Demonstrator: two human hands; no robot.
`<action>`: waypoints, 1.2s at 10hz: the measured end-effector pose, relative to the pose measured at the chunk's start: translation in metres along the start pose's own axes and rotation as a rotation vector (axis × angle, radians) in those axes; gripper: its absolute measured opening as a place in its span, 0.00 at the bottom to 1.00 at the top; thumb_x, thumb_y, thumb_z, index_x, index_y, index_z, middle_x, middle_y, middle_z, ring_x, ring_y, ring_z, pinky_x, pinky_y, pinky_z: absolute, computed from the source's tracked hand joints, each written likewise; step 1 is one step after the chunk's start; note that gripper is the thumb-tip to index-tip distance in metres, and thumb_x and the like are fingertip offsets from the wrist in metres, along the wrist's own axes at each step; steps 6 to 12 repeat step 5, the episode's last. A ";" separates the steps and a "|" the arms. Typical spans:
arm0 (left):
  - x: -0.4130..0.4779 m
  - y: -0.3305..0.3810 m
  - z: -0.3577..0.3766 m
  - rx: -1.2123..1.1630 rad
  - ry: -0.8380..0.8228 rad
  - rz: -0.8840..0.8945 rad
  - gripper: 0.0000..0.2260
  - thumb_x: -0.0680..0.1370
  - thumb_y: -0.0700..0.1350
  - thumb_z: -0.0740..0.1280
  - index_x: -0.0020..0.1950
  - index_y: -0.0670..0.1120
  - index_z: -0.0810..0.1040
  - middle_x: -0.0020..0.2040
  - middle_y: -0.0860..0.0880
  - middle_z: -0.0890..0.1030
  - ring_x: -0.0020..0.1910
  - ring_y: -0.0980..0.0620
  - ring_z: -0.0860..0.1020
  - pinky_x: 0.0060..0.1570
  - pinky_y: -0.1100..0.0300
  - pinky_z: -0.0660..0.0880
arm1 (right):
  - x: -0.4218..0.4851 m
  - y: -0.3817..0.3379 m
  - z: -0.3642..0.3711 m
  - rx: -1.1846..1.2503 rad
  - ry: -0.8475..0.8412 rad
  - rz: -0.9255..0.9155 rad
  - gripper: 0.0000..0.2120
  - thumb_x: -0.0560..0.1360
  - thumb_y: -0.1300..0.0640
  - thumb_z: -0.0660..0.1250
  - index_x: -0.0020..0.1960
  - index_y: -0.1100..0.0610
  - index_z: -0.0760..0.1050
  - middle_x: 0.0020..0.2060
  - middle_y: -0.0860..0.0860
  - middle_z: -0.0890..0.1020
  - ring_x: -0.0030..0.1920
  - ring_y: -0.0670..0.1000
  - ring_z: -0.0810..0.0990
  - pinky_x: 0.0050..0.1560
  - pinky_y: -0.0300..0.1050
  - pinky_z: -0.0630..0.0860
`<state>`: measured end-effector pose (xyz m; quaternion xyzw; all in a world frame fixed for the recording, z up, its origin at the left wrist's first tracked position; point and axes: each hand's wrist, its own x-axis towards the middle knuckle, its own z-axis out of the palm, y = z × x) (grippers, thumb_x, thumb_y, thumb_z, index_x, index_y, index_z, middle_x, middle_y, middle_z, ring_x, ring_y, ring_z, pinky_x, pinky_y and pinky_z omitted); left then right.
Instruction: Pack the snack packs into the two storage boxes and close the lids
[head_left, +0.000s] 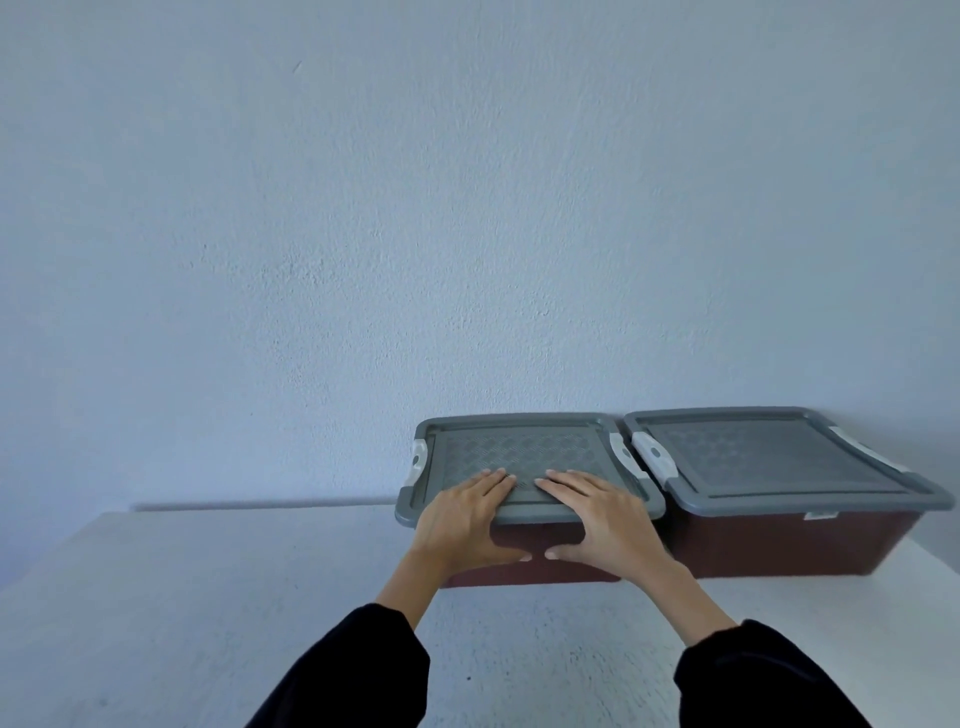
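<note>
Our left hand (462, 514) and our right hand (597, 512) lie flat with fingers straight, holding nothing, equally near on the front edge of the grey lid (519, 447) of the left box (537, 535), its long axis running across us, while the right box (779, 543) stands closed just right of them.

Your two boxes (779, 545) dark reddish-brown, both lids (519, 447) grey with a fine lattice pattern (latches (621, 454) white), your sleeves (353, 675) black, wall (363, 208) pale blue, surface (208, 597) off-white.
</note>
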<state>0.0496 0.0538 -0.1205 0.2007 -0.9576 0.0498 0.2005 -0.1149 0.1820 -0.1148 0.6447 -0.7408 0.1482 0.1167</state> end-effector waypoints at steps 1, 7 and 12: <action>-0.002 0.005 -0.003 -0.012 -0.010 -0.029 0.43 0.68 0.68 0.66 0.76 0.49 0.56 0.76 0.52 0.58 0.75 0.55 0.57 0.72 0.61 0.57 | -0.002 0.001 0.004 0.018 0.027 -0.008 0.41 0.64 0.37 0.70 0.72 0.45 0.60 0.71 0.42 0.65 0.72 0.47 0.63 0.70 0.48 0.62; -0.050 0.041 0.025 -0.081 0.347 -0.094 0.26 0.74 0.65 0.56 0.65 0.51 0.71 0.64 0.51 0.77 0.69 0.54 0.67 0.65 0.55 0.60 | -0.061 -0.012 0.055 0.128 0.533 -0.115 0.23 0.70 0.36 0.62 0.63 0.37 0.66 0.69 0.39 0.68 0.72 0.41 0.61 0.57 0.43 0.71; -0.050 0.041 0.025 -0.081 0.347 -0.094 0.26 0.74 0.65 0.56 0.65 0.51 0.71 0.64 0.51 0.77 0.69 0.54 0.67 0.65 0.55 0.60 | -0.061 -0.012 0.055 0.128 0.533 -0.115 0.23 0.70 0.36 0.62 0.63 0.37 0.66 0.69 0.39 0.68 0.72 0.41 0.61 0.57 0.43 0.71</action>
